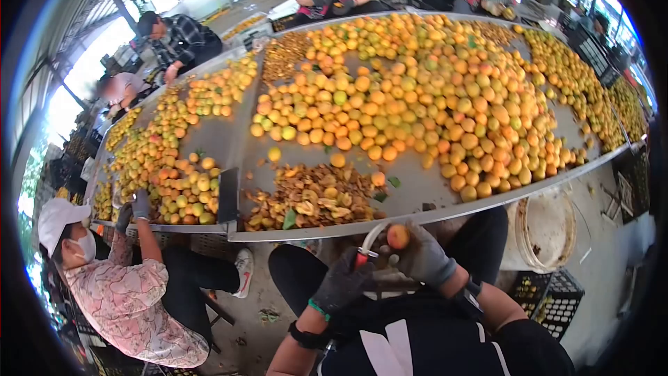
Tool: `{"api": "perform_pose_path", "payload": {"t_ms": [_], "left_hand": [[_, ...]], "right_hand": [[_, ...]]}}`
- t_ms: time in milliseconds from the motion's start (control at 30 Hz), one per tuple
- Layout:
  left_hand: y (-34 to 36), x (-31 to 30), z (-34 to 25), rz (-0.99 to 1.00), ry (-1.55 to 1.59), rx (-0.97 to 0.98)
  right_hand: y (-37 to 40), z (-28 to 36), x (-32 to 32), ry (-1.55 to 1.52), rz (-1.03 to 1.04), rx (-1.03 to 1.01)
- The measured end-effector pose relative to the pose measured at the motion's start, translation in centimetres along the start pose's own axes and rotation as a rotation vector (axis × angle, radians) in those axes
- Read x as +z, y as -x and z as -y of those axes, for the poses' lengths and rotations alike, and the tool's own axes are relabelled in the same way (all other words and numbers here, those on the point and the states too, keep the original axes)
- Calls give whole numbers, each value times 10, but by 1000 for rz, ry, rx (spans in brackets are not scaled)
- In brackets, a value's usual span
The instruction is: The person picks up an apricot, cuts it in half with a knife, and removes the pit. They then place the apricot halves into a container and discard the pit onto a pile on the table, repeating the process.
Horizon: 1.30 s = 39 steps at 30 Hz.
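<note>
My left hand [341, 282], in a dark work glove, is closed around a small red-handled tool [361, 259] with a bit of shiny metal at its end. The tool's exact kind is not clear. Just to its right, my right hand [426, 256] in a grey glove grips one orange apricot [398, 237] between thumb and fingers. Both hands are above my lap, close to the table's front edge. A white curved rim [372, 235] shows between them, partly hidden by the gloves. Before me on the metal table lies a heap of split apricot pieces [316, 198].
A large pile of whole apricots [417, 108] covers much of the metal table [417, 198]. At my right stands a white bucket [539, 226], with a black crate [550, 299] below it. A co-worker [125, 292] sits at left; several others work along the far sides.
</note>
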<state>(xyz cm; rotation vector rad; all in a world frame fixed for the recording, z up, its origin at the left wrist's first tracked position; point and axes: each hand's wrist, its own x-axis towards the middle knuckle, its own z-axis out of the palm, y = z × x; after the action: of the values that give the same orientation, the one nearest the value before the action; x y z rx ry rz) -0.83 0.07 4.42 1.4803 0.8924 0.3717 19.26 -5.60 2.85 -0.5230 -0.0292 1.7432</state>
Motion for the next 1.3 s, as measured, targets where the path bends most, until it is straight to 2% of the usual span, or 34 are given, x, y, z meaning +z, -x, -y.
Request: {"api": "perform_pose_path", "payload": {"t_ms": [33, 67, 100, 133, 300, 367, 400, 467, 600, 667, 767, 867, 933, 1000, 1067, 1100, 1167, 1200, 1267, 1300], "left_hand": [[-2, -2, 0, -62, -114, 101], [-3, -3, -3, -72, -232, 175], [-1, 0, -8, -62, -231, 170], [1, 3, -11, -85, -257, 178], [0, 19, -2, -178, -359, 235], [3, 25, 0, -295, -590, 191], [5, 27, -1, -294, -590, 187], [6, 29, -3, -258, -785, 231], [10, 30, -10, -200, -713, 184], [8, 31, -5, -223, -644, 303], [6, 33, -14, -230, -589, 324], [7, 35, -14, -285, -702, 351], [8, 35, -14, -321, -720, 363], [7, 34, -15, -359, -739, 374], [8, 31, -15, -167, -702, 383], [8, 31, -13, -168, -703, 382], [8, 30, -8, -206, -541, 251], [6, 27, -7, -206, -543, 248], [1, 20, -11, -253, -12, 231], [-1, 18, -20, -256, -13, 228]], "right_hand": [[-1, 3, -12, -9, -17, -9], [-3, 6, -21, 15, 100, 6], [-1, 8, -21, 40, 219, 23], [4, 4, -19, 32, 110, -10], [14, -4, -3, 58, 150, -185], [15, -7, -8, 74, 193, -233], [16, -7, -11, 113, 164, -242], [17, -7, -12, 149, 133, -249], [16, -5, -7, 235, 155, -290], [17, -3, -6, 237, 164, -296], [20, 5, -4, 254, 204, -295], [24, 13, 3, 358, 194, -306], [26, 15, 3, 537, 138, -362], [24, 12, -4, 537, 166, -380], [24, 10, -7, 535, 196, -398], [24, 10, -8, 530, 188, -364], [25, 12, -5, 523, 181, -330], [28, 15, 0, 566, 163, -300], [30, 14, 0, 606, 146, -264], [28, 13, -2, 615, 139, -215]]}}
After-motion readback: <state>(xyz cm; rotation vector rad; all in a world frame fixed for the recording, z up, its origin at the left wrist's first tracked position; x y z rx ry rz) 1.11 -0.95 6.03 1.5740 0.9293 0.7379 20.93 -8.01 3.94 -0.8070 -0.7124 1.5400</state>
